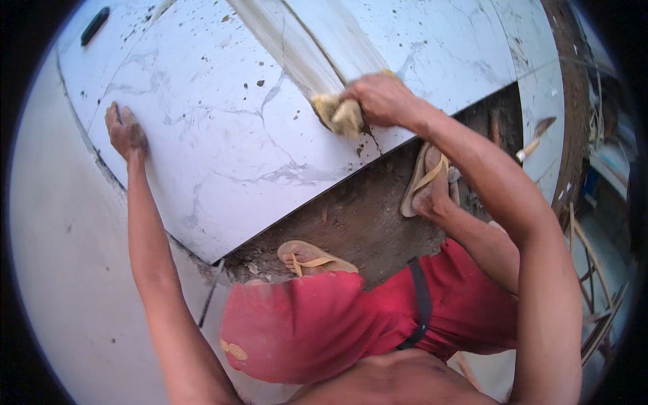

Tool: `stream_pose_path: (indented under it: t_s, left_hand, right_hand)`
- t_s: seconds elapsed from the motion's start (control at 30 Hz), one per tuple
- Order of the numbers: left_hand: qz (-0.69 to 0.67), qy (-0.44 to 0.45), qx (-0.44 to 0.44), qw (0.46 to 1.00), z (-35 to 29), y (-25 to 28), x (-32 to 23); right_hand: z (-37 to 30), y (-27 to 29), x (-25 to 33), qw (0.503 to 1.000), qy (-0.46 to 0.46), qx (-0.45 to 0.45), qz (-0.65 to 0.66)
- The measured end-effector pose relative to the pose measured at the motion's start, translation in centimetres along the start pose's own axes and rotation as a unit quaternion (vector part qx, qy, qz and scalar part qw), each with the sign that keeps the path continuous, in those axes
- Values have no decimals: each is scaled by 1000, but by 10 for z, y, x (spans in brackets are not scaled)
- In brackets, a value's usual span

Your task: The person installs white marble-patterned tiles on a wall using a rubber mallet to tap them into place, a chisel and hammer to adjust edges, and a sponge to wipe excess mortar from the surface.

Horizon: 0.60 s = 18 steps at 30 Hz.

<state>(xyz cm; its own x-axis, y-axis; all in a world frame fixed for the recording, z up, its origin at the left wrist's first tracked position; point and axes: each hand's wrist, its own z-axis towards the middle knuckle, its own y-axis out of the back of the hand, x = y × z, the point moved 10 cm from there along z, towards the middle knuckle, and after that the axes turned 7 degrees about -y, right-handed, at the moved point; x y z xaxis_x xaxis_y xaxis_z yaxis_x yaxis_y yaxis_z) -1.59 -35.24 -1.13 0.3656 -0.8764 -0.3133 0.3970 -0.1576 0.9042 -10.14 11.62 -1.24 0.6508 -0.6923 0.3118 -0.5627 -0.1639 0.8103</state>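
Note:
My right hand is closed around a crumpled yellow sponge and presses it on the white marble-patterned floor tiles. The sponge lies over a dark joint between two tiles. Wide, wet, brownish smears run along that joint away from the sponge. Over at the left, my left hand leans on the tile surface close to the wall, fingers apart, holding nothing. Small dark crumbs of dirt are scattered over the tiles between my hands.
Bare soil lies beyond the tile edge, under my sandalled feet. A pale wall borders the left side. A black oblong object rests at the far left. A trowel-like tool and several sticks lie at the right.

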Motion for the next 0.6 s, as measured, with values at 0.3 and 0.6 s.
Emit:
stream_pose_path:
  t_s: [0.3,0.6]
  left_hand:
    - [13,-14,-5,1000,1,-10,-12]
    - [12,29,3,999,3,-3,-13]
  right_hand:
    - [-94,-53,-14,979,-160,45,118]
    - [-182,-66,7,911,-256,-104,306]
